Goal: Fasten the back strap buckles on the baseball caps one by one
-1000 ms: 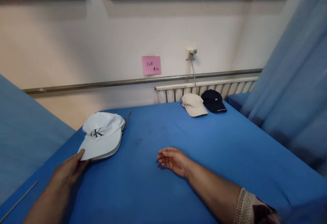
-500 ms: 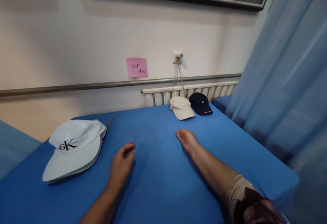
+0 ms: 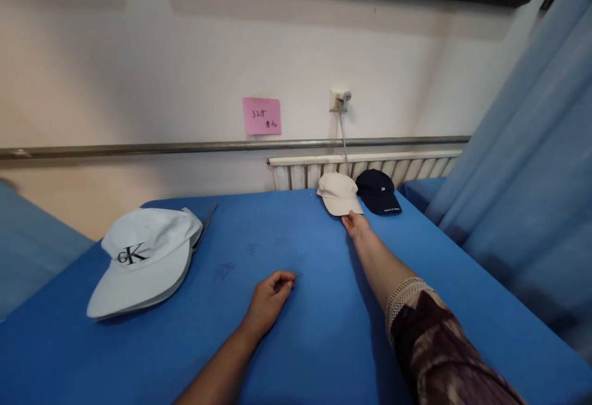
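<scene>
At the far side of the blue-covered table, a beige baseball cap (image 3: 339, 190) rests with its brim towards me. My right hand (image 3: 356, 225) is closed on the front edge of that brim, fingers partly under it. A dark navy cap (image 3: 378, 192) with small white marks lies right beside the beige one. My left hand (image 3: 272, 297) hovers low over the middle of the table, fingers loosely curled in and thumb near them, with nothing visible inside. On the left lies a stack of caps, a pale one with black "CK" letters (image 3: 148, 257) on top.
The blue cover (image 3: 296, 355) spreads over the table. Behind it are a white radiator (image 3: 296, 175), a metal rail (image 3: 194, 146), a socket with a plugged-in cable (image 3: 340, 101) and a pink note (image 3: 261, 116). A blue curtain (image 3: 522, 146) hangs on the right.
My right hand has reached forward and taken hold of the beige cap's brim. My left hand has moved right, towards the table's middle, and its fingers look more curled. The view has shifted slightly.
</scene>
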`<state>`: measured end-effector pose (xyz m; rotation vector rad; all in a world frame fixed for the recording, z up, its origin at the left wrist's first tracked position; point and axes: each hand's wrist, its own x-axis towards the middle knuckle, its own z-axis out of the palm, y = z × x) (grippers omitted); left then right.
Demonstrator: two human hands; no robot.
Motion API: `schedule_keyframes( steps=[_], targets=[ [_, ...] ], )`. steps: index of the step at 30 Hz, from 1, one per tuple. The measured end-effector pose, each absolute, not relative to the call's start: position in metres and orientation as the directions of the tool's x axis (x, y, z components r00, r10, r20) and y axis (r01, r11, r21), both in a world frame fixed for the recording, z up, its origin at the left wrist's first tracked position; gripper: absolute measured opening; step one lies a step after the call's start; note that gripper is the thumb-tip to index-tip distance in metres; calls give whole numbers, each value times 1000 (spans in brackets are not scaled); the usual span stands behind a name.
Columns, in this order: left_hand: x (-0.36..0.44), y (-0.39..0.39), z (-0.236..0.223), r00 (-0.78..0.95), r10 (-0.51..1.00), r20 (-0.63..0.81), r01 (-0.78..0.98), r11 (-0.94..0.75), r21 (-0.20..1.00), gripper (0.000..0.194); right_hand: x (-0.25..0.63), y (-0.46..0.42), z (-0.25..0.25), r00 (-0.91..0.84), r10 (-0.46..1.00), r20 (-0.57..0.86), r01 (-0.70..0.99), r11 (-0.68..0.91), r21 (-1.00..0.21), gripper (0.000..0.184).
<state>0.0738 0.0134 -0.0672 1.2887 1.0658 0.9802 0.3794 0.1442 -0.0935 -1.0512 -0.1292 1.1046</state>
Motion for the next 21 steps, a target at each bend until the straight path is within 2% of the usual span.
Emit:
schedule_keyframes(
  steps=[5, 8, 10, 12, 14, 17, 21],
  targets=[
    [67, 20, -67, 214, 958, -188, -264, 242, 934, 19, 361, 108, -101, 477, 818, -320, -623, 58, -780, 8],
    [60, 26, -59, 242, 933, -265, -464, 351, 813, 18, 348, 76, -105, 451, 849, -276, -594, 54, -803, 8],
    [54, 29, -53, 337, 892, -300, -553, 445, 704, 22, 341, 61, -105, 453, 850, -269, -567, 42, -823, 8],
    [48, 27, -47, 455, 840, -297, -589, 534, 607, 33, 335, 52, -104, 473, 838, -272, -533, 26, -846, 9],
    [45, 23, -44, 539, 795, -279, -584, 591, 556, 35, 330, 51, -102, 499, 823, -272, -497, 14, -868, 11],
    [45, 13, -45, 582, 756, -299, -540, 635, 553, 32, 325, 58, -96, 546, 794, -265, -450, 11, -893, 14],
    [48, 9, -51, 548, 754, -364, -513, 646, 566, 41, 323, 67, -78, 600, 775, -197, -385, 65, -920, 14]
  ],
)
